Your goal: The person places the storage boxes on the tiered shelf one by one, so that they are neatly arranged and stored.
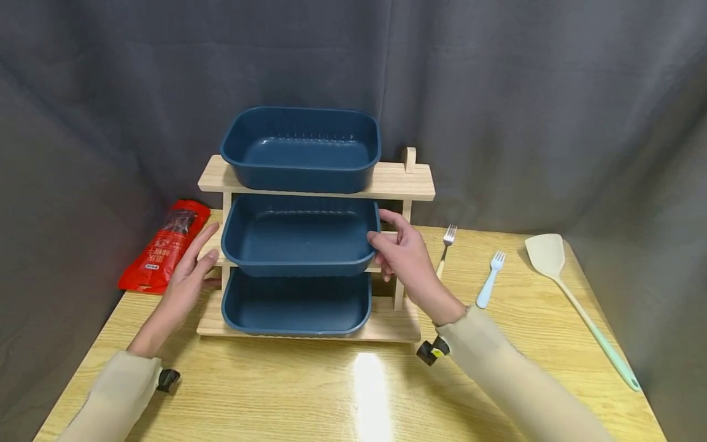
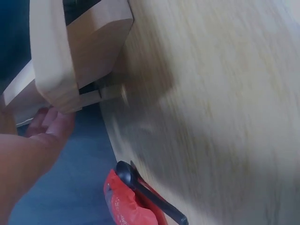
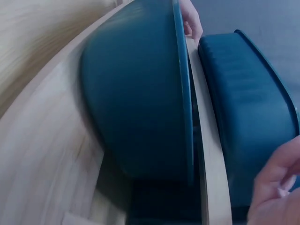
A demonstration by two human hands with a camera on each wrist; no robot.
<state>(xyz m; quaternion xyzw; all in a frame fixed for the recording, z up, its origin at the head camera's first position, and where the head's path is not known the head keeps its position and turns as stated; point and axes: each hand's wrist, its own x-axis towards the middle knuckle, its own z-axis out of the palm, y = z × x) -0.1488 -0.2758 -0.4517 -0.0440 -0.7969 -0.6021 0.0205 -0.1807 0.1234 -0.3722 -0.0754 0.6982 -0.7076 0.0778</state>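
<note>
A light wooden three-tier rack carries three dark blue plastic bins. The top bin and bottom bin sit on their shelves. At the right end of the middle bin, my right hand pinches the rim, thumb inside and fingers outside. My left hand grips the left end of the middle shelf. In the left wrist view, its fingers are bent against the wooden board, their tips partly hidden. The right wrist view shows the bins from the side, with part of a hand on the rim.
Left of the rack lies a red packet; a black spoon is beside it. To the right lie a metal fork, a light blue fork and a spatula. Grey curtains enclose the table.
</note>
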